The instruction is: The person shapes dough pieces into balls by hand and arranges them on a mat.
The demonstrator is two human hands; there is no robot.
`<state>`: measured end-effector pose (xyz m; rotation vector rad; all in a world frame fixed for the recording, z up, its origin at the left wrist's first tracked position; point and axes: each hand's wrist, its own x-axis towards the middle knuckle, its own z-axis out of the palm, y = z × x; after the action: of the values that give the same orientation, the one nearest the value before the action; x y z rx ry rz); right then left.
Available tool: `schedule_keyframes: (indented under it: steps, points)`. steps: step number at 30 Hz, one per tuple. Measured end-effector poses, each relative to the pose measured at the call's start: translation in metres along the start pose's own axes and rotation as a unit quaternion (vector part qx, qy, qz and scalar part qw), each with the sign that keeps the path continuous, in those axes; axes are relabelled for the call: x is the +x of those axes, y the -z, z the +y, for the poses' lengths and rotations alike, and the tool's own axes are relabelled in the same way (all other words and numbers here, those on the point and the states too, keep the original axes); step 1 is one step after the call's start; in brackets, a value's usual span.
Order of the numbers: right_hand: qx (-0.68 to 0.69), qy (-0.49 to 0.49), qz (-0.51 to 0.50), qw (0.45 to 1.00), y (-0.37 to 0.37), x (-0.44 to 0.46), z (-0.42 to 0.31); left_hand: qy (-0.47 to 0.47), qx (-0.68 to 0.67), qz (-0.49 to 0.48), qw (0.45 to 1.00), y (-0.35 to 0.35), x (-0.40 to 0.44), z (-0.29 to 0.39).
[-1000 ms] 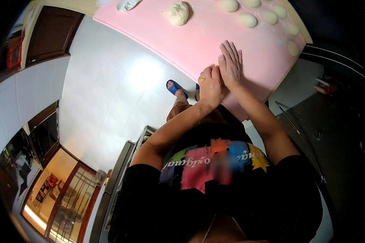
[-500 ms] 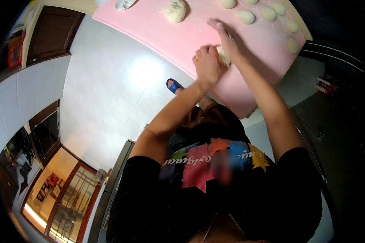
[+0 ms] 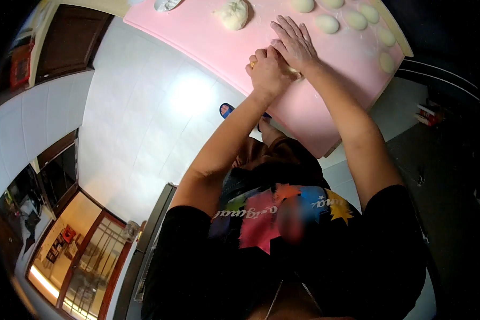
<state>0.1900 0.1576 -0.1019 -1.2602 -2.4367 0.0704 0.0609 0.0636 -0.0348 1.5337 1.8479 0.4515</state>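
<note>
On the pink work surface [image 3: 314, 117], a piece of dough [image 3: 294, 72] lies mostly hidden under my hands. My left hand [image 3: 269, 72], with a ring on one finger, is curled round the dough's left side. My right hand [image 3: 296, 45] lies over it from the right, palm down, with its fingers stretched out and floury. The two hands touch. Beyond them sits a larger lump of dough [image 3: 233, 15]. Several smooth, rounded dough pieces, one of them nearest my right hand [image 3: 327, 24], lie toward the far right corner.
A metal bowl or scoop [image 3: 166, 5] with white powder is at the far left of the surface. Tiled floor [image 3: 144, 117] lies to the left, with a blue slipper [image 3: 226, 110] below the table edge. A dark appliance [image 3: 149, 240] stands at lower left.
Both hands have moved away from my body across the surface with the dough. The right hand was tilted on its edge half a second ago and now lies flatter over the dough.
</note>
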Motion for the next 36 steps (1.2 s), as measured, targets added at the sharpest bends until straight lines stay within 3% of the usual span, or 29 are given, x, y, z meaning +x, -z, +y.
schedule_keyframes:
  steps: [2,3,4,5,7,10,12,16,20,22,23,24,25,26,28,30,33,36]
  points:
    - [0.054,-0.016,-0.065,0.996,-0.009,0.0,0.009,0.007,-0.004,0.014,1.0,-0.009,-0.003,0.004]
    - [0.242,-0.047,-0.066,0.967,-0.002,-0.007,0.004,-0.01,-0.007,0.019,1.0,-0.014,-0.015,0.006]
    - [0.42,-0.078,-0.057,0.902,0.005,-0.013,-0.001,-0.01,-0.009,0.017,1.0,-0.019,-0.029,0.003]
    - [0.274,-0.127,-0.046,0.952,0.016,-0.035,-0.022,-0.041,-0.019,0.028,0.999,-0.026,-0.045,-0.002]
    - [0.102,-0.196,-0.002,0.975,0.017,-0.073,-0.046,-0.076,-0.03,0.043,0.996,-0.038,-0.066,-0.013]
    - [0.055,-0.204,0.017,0.977,0.016,-0.082,-0.056,-0.11,-0.051,0.037,0.992,-0.034,-0.076,-0.031]
    - [0.028,-0.111,-0.023,0.993,0.032,-0.058,-0.052,-0.096,-0.062,0.02,0.993,-0.018,-0.065,-0.033]
    - [0.005,-0.037,-0.018,0.999,0.012,-0.012,-0.017,-0.012,-0.025,0.016,0.999,0.004,-0.015,-0.019]
    - [0.008,0.021,-0.026,0.999,-0.004,0.012,0.001,0.014,-0.001,-0.009,1.0,0.006,0.007,-0.001]
    - [0.191,-0.031,-0.076,0.978,0.002,0.015,0.0,-0.003,-0.01,0.043,0.999,-0.009,-0.008,0.003]
    - [0.43,-0.148,-0.067,0.888,0.018,0.007,-0.007,-0.01,0.004,0.055,0.998,-0.018,-0.021,0.004]
    - [0.429,-0.15,-0.068,0.888,0.028,-0.009,-0.019,-0.011,0.002,0.054,0.999,-0.027,-0.038,0.001]
    - [0.239,-0.116,-0.004,0.964,0.028,-0.028,-0.03,-0.033,-0.002,0.056,0.998,-0.036,-0.054,-0.005]
    - [0.04,-0.078,0.06,0.994,0.025,-0.046,-0.04,-0.055,-0.007,0.059,0.997,-0.042,-0.066,-0.011]
    - [0.033,-0.171,0.057,0.983,0.018,-0.084,-0.056,-0.075,-0.017,0.061,0.995,-0.044,-0.086,-0.017]
    - [0.024,-0.168,0.046,0.984,0.024,-0.073,-0.054,-0.095,-0.025,0.066,0.993,-0.036,-0.08,-0.026]
    - [0.018,-0.074,-0.014,0.997,0.028,-0.036,-0.038,-0.061,-0.047,-0.002,0.997,-0.007,-0.051,-0.024]
    - [0.018,-0.012,-0.019,1.0,0.009,-0.005,-0.011,-0.014,-0.028,0.015,0.999,0.003,-0.014,-0.012]
